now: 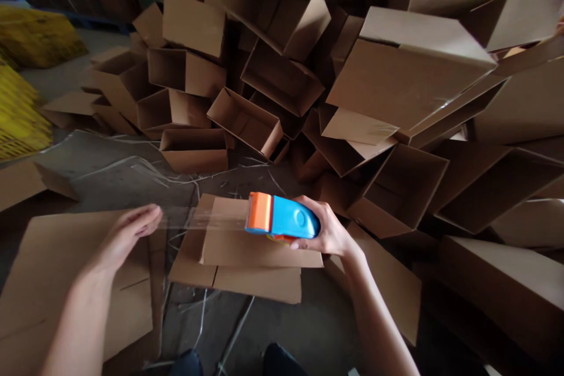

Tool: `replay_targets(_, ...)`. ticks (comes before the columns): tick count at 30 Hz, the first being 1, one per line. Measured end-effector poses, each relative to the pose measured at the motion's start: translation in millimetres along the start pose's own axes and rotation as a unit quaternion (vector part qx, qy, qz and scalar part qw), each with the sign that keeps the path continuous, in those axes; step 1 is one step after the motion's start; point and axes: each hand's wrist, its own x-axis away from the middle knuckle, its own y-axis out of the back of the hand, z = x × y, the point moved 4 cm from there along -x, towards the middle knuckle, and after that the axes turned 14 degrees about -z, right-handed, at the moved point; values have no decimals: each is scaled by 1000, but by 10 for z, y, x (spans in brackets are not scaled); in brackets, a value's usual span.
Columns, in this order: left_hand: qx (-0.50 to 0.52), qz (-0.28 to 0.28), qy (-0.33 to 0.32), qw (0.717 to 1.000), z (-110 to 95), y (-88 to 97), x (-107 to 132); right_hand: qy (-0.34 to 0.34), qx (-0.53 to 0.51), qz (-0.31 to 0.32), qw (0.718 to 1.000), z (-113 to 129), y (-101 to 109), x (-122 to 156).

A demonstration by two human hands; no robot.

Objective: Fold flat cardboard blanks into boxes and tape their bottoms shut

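Note:
My right hand (328, 229) is wrapped round a blue and orange tape dispenser (293, 216), held over a cardboard box (259, 252) with its flaps folded. A strip of clear tape (198, 218) stretches from the dispenser's orange end across to my left hand (136, 226). The fingers of that left hand are pinched together on the tape's free end. Below the left hand lie flattened cardboard sheets (79, 270). The underside of the dispenser is mostly hidden by my right hand.
Open cardboard boxes (247, 120) are heaped across the back and right. Yellow crates (22, 111) stand at the far left. Loose plastic straps (145, 167) lie on the concrete floor (110, 185). My feet (282, 359) show at the bottom edge.

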Motion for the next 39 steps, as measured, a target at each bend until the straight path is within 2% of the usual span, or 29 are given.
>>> replay_targets(2,-10,47,-26,998,66,-89,13,-1,-2,-16,1000,-25,-6,42)
replay_targets(3,-19,54,-34,998,90,-123,17,1,-1,-24,1000,-29,-9,62)
replay_targets(9,-68,5,-72,995,138,-218,0,14,13,-31,999,16,-30,112)
replay_targets(19,-92,47,-37,994,497,-210,-50,2,7,-6,1000,80,-67,45)
replay_targets(28,-109,66,1,992,579,-316,-39,7,7,-13,1000,59,-55,71)
replay_targets(35,-119,77,30,989,556,-443,4,13,8,-22,1000,34,-57,86)
replay_targets(39,-107,95,36,989,658,-451,-13,12,3,-21,1000,45,-55,82)
